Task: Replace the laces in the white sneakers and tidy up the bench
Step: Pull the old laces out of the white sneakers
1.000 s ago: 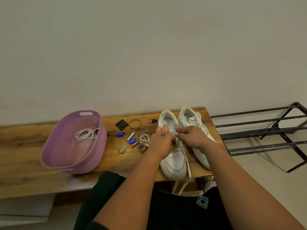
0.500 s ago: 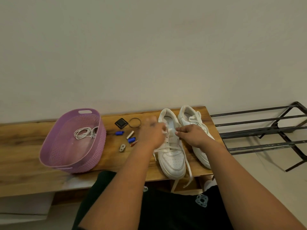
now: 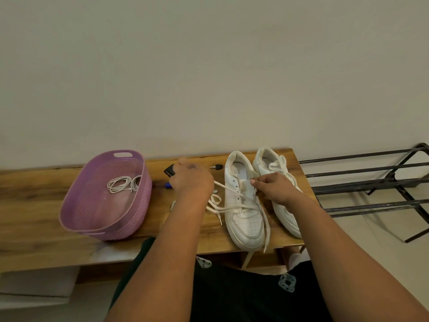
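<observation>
On the wooden bench (image 3: 34, 201), the left hand (image 3: 192, 180) is curled round a flat white lace (image 3: 226, 187), drawn taut and leftward from the eyelets of the nearer white sneaker (image 3: 243, 205), while the right hand (image 3: 275, 188) pinches that shoe's tongue between thumb and bent fingers. Just beside it stands the second white sneaker (image 3: 282, 180), smooth leather with its lace loosely threaded. Well apart to the left, an oval purple plastic basket (image 3: 76, 205) with a woven-textured wall holds coiled thin white laces (image 3: 123, 183); a black metal shoe rack (image 3: 371, 180) stands right of the bench.
</observation>
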